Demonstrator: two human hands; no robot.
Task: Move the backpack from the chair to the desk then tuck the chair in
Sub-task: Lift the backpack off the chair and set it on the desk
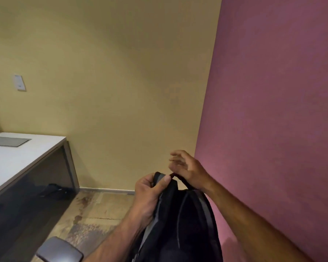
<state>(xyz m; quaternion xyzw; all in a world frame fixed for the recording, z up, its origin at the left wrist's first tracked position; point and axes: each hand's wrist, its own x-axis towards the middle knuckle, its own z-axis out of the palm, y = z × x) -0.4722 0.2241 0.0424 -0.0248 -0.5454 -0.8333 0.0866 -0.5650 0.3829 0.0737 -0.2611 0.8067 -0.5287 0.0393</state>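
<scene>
The backpack (180, 222) is black with grey trim and hangs upright in front of me at the bottom centre, lifted off the floor. My left hand (150, 195) grips its top left edge, thumb pressed on the rim. My right hand (187, 169) has the top carry loop hooked under its palm while its fingers spread loosely above. The white-topped desk (23, 157) stands at the left, apart from the backpack. A grey padded chair armrest (60, 249) shows at the bottom left; the remainder of the chair is out of view.
A yellow wall lies ahead and a pink wall (273, 110) runs close along the right. A grey panel (8, 141) is set in the desk top. Dark cables (53, 190) lie under the desk. Worn tiled floor (98, 210) stretches between desk and backpack.
</scene>
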